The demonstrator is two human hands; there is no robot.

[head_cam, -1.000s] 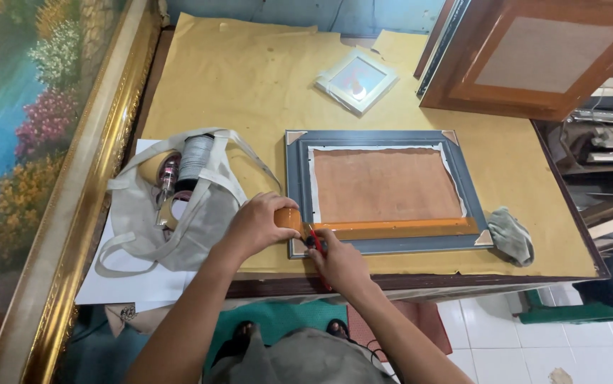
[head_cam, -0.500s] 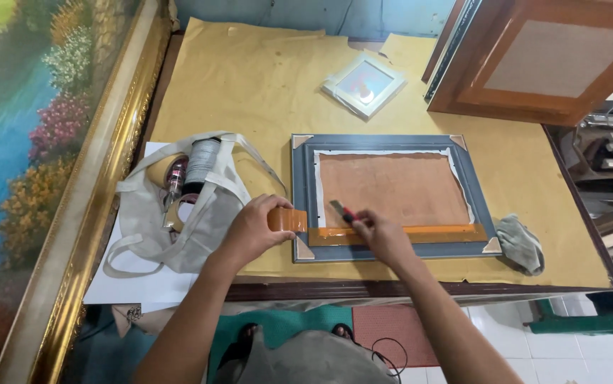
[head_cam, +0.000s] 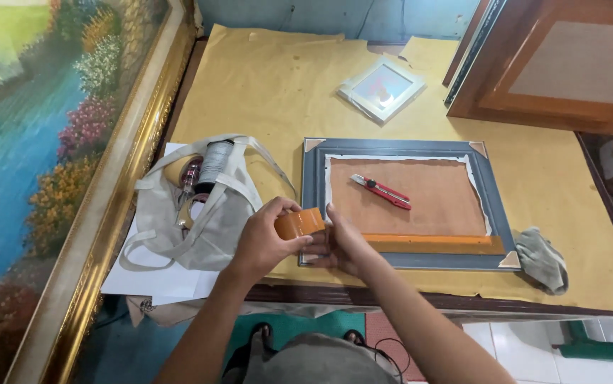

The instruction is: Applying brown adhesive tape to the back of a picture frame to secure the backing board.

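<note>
A grey-blue picture frame (head_cam: 313, 178) lies face down on the yellow-covered table, its brown backing board (head_cam: 427, 195) showing. A strip of orange-brown tape (head_cam: 434, 244) runs along the backing's near edge. My left hand (head_cam: 267, 242) holds the roll of brown tape (head_cam: 299, 223) at the frame's near left corner. My right hand (head_cam: 345, 245) presses on the tape's end just beside the roll. A red utility knife (head_cam: 382, 192) rests loose on the backing board.
A beige cloth bag (head_cam: 200, 213) with tape rolls lies left of the frame. A small white frame (head_cam: 381, 87) sits at the back, a grey rag (head_cam: 542, 259) at the right. A gilt-framed landscape painting (head_cam: 50, 156) stands left, a wooden frame (head_cam: 569, 64) back right.
My right hand put the red knife down on the backing board and came back to the tape's end by the roll. My left hand lifted the roll slightly.
</note>
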